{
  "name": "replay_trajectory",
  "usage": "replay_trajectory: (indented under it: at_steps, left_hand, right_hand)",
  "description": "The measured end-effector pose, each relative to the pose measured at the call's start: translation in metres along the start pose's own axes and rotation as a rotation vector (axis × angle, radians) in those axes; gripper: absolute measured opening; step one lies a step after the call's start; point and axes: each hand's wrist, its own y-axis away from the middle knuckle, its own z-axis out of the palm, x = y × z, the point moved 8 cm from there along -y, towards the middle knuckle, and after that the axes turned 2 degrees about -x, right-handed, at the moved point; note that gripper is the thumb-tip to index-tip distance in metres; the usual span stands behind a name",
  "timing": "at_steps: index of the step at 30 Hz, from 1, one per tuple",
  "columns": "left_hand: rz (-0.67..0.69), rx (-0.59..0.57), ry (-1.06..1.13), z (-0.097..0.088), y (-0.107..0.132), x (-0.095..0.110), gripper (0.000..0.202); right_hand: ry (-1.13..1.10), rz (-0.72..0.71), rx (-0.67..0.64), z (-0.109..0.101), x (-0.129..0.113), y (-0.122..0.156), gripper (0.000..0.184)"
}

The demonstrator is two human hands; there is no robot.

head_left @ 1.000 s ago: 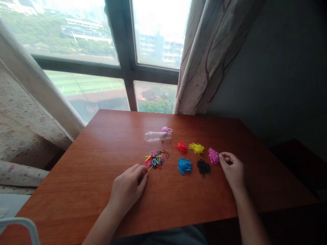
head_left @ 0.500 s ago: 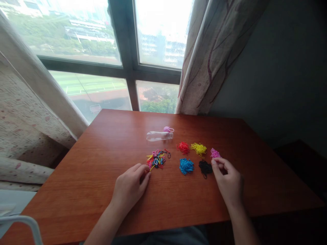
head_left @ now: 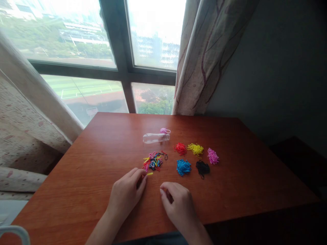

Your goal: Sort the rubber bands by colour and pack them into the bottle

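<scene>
**Right hand (head_left: 178,202) leaves the pink pile (head_left: 213,156)**

One yellow band (head_left: 150,174) is clamped in the left hand's (head_left: 127,191) grip, perhaps to part it from the mixed pile (head_left: 154,162) at its one o'clock. Right grip, five o'clock: cannot tell. Single-colour piles (head_left: 183,166), around two o'clock, sit apart, seemingly against mixing.

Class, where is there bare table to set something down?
Free: left side of the table, left of bottle and left hand; right side, past the pink pile. Crowded: around mixed pile, red pile, yellow pile, blue pile and black pile.
</scene>
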Motion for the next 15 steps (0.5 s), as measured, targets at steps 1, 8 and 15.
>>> replay_trajectory:
  at_steps: [1, 8, 15]
  left_hand:
    - [0.013, 0.004, 0.020, 0.000, 0.000, 0.001, 0.015]
    - [0.151, 0.047, 0.143, -0.007, -0.011, 0.029, 0.014]
    - [0.320, -0.051, 0.101, 0.002, -0.052, 0.089, 0.015]
  right_hand:
    - [0.017, -0.008, -0.010, 0.001, -0.001, 0.000, 0.013]
    - [0.080, -0.024, -0.054, 0.004, -0.004, 0.004, 0.014]
    - [0.132, -0.017, -0.039, 0.006, -0.002, 0.006, 0.014]
